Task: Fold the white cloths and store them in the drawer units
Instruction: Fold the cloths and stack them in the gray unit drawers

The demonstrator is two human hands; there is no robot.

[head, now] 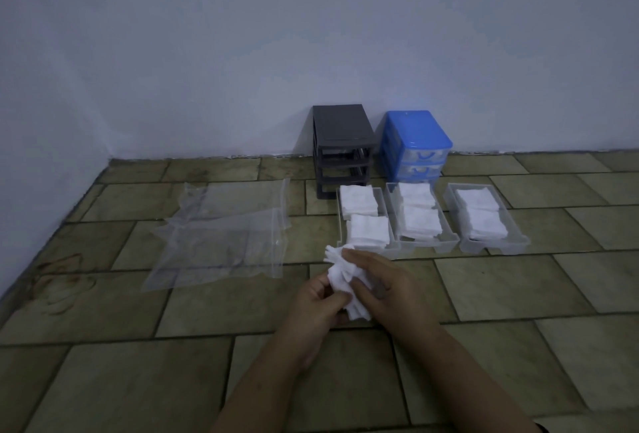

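Note:
Both hands hold a bunch of white cloths above the tiled floor. My left hand grips its lower part from the left, and my right hand wraps it from the right. Three clear drawers lie on the floor beyond: the left drawer, the middle drawer and the right drawer, each with two stacks of folded white cloths. Behind them, against the wall, stand a grey drawer unit with empty slots and a blue drawer unit with drawers in it.
A crumpled clear plastic bag lies flat on the floor to the left of the drawers. A pale wall runs behind the units and meets another wall at the left. Tiled floor stretches to the right and toward me.

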